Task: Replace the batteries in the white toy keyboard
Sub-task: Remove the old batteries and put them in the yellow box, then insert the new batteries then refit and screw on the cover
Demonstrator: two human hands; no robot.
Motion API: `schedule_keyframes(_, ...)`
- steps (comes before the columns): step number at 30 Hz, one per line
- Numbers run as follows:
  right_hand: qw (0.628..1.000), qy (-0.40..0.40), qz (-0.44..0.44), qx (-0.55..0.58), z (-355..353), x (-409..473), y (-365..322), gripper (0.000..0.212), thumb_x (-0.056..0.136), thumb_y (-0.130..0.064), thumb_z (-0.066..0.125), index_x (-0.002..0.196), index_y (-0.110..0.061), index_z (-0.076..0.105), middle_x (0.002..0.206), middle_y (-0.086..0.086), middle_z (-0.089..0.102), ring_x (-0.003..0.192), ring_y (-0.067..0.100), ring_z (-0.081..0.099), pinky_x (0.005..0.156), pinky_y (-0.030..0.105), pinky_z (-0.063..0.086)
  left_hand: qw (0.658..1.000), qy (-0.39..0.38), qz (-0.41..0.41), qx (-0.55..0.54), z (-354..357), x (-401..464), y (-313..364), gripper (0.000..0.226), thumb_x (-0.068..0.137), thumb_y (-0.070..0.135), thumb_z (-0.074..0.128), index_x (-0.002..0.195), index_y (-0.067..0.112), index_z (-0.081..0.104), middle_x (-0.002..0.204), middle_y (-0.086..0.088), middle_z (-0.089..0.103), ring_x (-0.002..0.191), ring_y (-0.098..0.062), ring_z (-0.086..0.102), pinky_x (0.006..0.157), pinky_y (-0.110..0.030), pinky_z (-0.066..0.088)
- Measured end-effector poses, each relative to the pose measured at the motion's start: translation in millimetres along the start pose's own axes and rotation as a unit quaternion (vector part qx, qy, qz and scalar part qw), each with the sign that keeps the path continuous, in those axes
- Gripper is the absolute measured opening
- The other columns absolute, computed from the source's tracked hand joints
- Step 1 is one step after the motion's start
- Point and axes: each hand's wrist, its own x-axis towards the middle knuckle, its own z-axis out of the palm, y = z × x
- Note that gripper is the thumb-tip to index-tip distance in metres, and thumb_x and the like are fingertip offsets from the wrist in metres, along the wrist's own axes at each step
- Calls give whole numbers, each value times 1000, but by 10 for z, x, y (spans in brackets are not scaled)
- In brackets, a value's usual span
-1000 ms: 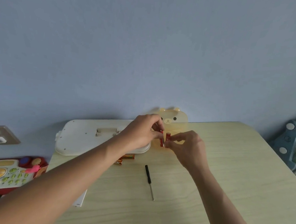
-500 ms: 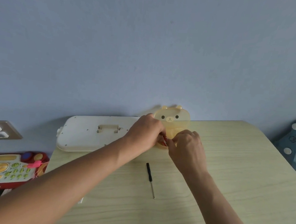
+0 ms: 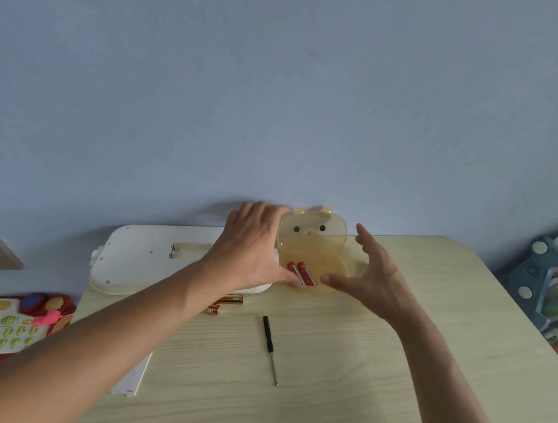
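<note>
Two red batteries [image 3: 302,273] lie in the open bear case [image 3: 315,249] near the table [image 3: 374,376] back edge, beside the white toy keyboard [image 3: 148,259]. Left hand [image 3: 250,246] and right hand [image 3: 372,276] flank it, fingers spread, empty. Labels unreadable.

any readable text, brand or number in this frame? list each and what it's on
"TAT": partial letters on the nearer orange battery beside the white toy keyboard; the rest is hidden by the forearm.
Farther orange battery: print too blurred to read.
Red batteries in the bear-shaped case: marks too small to read.
Red toy box: cursive white wording along the bottom, blurred, not readable.
</note>
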Motion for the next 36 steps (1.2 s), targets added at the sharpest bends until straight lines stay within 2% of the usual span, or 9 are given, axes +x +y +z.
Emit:
schedule_keyframes(1, 1000, -31, 0, -1, 9, 30, 8, 127, 56, -56, 90, 157, -26, 19, 154, -2, 39, 141, 21, 37, 112, 45, 39, 1000, -13, -1, 9, 22, 3, 7, 137, 41, 87, 74, 153, 22, 27, 147, 1, 44, 134, -22, 38, 110, -37, 30)
schedule_keyframes(3, 998, -62, -23, -8, 51, 85, 33, 127, 48, -60, 91, 152, -29, 26, 145, -5, 49, 133, 21, 47, 105, 47, 48, 999, -27, 2, 22, 61, 9, 18, 142, 41, 87, 74, 155, 20, 21, 151, 1, 43, 136, -22, 37, 111, -38, 29)
schedule_keyframes(5, 997, -59, -41, -8, 86, 113, 54, 120, 46, -52, 94, 148, -33, 32, 134, -12, 54, 122, 15, 53, 99, 42, 51, 999, -28, 5, 32, 79, 19, 28, 142, 41, 86, 75, 155, 19, 21, 149, 1, 46, 134, -22, 38, 110, -38, 31)
schedule_keyframes(7, 998, -38, -40, 4, 101, 102, 63, 123, 49, -39, 97, 151, -30, 28, 135, -14, 50, 120, 12, 50, 96, 32, 45, 999, -13, 18, 40, 63, 18, 35, 137, 43, 84, 76, 153, 19, 25, 145, 2, 49, 132, -23, 41, 110, -38, 33)
schedule_keyframes(14, 999, 41, -16, 21, 129, 53, 106, 91, 58, -27, 95, 131, -23, 40, 130, -8, 57, 109, 8, 51, 85, 25, 36, 991, 61, 123, 8, 87, -40, 59, 75, 61, 52, 89, 122, 26, 54, 109, 5, 63, 95, -17, 61, 89, -31, 46)
schedule_keyframes(19, 999, 52, 4, 7, 107, -6, 128, 84, 62, -25, 91, 133, -25, 45, 136, -7, 59, 120, 12, 55, 86, 22, 34, 987, 70, 141, -19, 203, -38, 33, 56, 64, 43, 90, 112, 27, 65, 102, 7, 62, 89, -16, 59, 86, -31, 47)
schedule_keyframes(23, 999, 33, -10, 8, 74, -77, 109, 88, 69, -39, 87, 145, -35, 43, 142, -9, 55, 131, 10, 50, 94, 21, 34, 990, 30, 97, -94, 165, -17, 44, 49, 66, 57, 85, 105, 31, 69, 104, 9, 64, 96, -12, 55, 88, -26, 42)
schedule_keyframes(26, 998, 44, -16, 39, 68, -105, 31, 75, 79, -52, 76, 146, -35, 46, 144, -6, 55, 135, 9, 47, 101, 21, 35, 984, 3, 43, -171, 104, 10, 73, 42, 69, 57, 84, 97, 30, 69, 94, 12, 64, 84, -4, 54, 76, -26, 41)
schedule_keyframes(36, 998, 67, 7, 15, 111, -91, -25, 68, 81, -53, 74, 142, -34, 52, 137, 0, 61, 128, 17, 54, 90, 24, 37, 977, -11, -5, -213, 105, 23, 112, 46, 67, 40, 91, 99, 24, 62, 96, 15, 60, 100, -11, 60, 81, -30, 48)
